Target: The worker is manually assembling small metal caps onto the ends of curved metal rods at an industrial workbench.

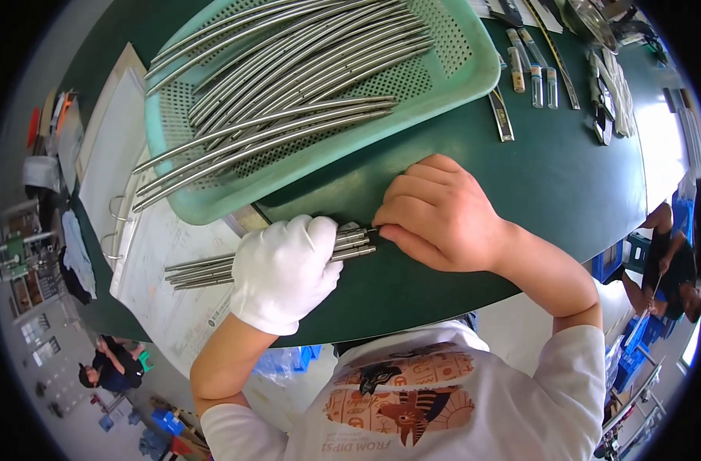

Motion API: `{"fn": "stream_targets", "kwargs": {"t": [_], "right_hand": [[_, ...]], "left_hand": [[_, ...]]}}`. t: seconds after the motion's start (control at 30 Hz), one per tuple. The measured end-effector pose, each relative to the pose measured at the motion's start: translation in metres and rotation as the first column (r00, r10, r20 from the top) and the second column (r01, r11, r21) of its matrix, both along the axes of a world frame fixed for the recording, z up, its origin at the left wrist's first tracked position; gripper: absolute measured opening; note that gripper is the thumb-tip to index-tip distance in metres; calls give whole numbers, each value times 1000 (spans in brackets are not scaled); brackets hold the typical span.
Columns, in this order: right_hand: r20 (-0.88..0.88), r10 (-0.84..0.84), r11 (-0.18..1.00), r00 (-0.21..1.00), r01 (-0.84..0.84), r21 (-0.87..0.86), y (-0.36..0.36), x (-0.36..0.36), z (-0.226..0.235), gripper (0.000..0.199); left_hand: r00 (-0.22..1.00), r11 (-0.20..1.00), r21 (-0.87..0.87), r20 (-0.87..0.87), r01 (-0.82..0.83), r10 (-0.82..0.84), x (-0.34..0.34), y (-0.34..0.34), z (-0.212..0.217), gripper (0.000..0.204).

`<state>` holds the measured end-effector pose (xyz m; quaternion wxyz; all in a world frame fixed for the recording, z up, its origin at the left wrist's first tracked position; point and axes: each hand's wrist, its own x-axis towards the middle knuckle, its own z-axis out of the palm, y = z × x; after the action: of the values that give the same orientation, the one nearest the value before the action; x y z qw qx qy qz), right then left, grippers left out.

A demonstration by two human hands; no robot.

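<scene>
A bundle of several thin metal rods [205,270] lies across my left hand [285,269], which wears a white glove and is closed around them. Their stepped ends stick out toward the right. At those ends my bare right hand [443,219] is closed in a pinch. A small dark bit shows between its fingertips and one rod end; the fingers hide the rest. Just beyond both hands is a pale green perforated plastic basket [327,165]. Many long, slightly curved metal tubes [304,69] lie in it, some resting over its left rim.
An open ring binder with papers [162,269] lies at the left on the green table [573,169]. Several small clear vials [536,84], a short ruler strip [502,117], a longer one [558,58] and a caliper-like tool [601,100] lie at the far right. Other people [114,365] sit beyond the table.
</scene>
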<state>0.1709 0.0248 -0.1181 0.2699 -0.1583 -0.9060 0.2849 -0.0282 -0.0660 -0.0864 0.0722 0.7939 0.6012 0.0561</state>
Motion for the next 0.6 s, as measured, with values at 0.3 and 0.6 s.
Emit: {"fn": "stream_targets", "kwargs": {"t": [0.3, 0.6], "right_hand": [[24, -4, 1000, 1000, 4, 4, 1, 1, 1, 22], [56, -17, 1000, 998, 17, 4, -1, 2, 0, 23]], "left_hand": [[1000, 1000, 3, -12, -4, 4, 2, 1, 0, 27], [1000, 1000, 19, 4, -6, 6, 2, 2, 0, 28]]}}
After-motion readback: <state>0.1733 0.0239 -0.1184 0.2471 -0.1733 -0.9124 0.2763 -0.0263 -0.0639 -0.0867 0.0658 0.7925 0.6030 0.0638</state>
